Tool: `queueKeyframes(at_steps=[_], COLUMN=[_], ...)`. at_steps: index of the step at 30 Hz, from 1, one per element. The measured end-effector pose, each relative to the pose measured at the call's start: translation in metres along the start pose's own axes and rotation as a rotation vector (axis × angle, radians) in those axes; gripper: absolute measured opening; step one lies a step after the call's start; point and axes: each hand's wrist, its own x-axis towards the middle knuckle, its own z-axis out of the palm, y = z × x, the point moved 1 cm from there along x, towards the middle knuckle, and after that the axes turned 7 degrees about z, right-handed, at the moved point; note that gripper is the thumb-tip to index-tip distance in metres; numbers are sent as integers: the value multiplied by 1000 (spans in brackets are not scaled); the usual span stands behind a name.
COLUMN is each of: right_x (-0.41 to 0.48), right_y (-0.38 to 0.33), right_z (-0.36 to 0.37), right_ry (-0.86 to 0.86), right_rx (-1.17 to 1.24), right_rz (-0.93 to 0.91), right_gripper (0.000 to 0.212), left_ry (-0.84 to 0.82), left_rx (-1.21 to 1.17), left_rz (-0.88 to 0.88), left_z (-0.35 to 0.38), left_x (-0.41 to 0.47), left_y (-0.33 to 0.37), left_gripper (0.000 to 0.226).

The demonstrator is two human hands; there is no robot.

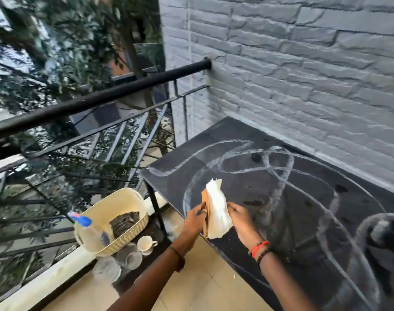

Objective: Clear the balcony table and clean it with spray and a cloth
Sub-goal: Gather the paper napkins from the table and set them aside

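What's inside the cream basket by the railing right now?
A dark checked cloth lies on the floor of the basket, and a clear spray bottle with a blue top leans across its near rim. Anything under the cloth is hidden.

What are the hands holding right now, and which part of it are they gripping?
Both hands hold one white folded bundle: left hand pinches its tan left side, right hand grips its right side.
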Motion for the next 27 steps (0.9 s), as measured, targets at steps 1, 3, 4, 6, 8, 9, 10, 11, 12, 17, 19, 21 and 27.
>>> queueKeyframes(at_steps=[1, 3, 4, 6, 8, 9, 10, 11, 12, 17, 19, 21, 27], right_x=[-2, -5, -6, -5, -3, -1, 2, 6, 10, 27, 35, 42, 59], right_y=[-1, -2, -3, -2, 0, 2, 4, 6, 9, 17, 19, 23, 31], right_z=[15, 41, 53, 73, 92, 100, 107, 116, 123, 156, 167, 175, 188], right_ry=[-27, -69, -92, -147, -211, -239, -257, -271, -281, -309, -304, -288, -231], right_rx=[-17, -65, -85, -145, -212, -230, -259, -298, -344, -635, -696, -737, -832], right_rz=[-7, -14, -14, -19, -15, -7, 2, 9, 15, -49, -68, -85, -118], right_gripper=[26, 29, 30, 29, 25, 22, 19, 17, 17, 24, 37, 41, 25], left_ry=[37, 114, 135, 168, 225, 242, 263, 284, 298, 353, 379, 410, 396], left_rx=[3, -16, -28, -30, -29, -25, -23, -11, 1, 4, -47, -69, -59], left_rz=[2, -17, -20, -37, -60, -70, -72, -84, -89, -149, -190, -230, -275], left_z=[-15, -41, -52, -71, -91, -98, -105, -112, -117, -137, -142, -146, -149], left_x=[-3, -9, -12, -18, -22, -24, -24, -26, -26, -25, -23, -19, -1], left_y=[-3, -4, -6, -11, -23, -28, -36, -40, -44, -63, -70, -79, -101], left_gripper=[37, 35, 31, 28, 29, 32, 33, 33, 34, 34, 33, 36, 39])
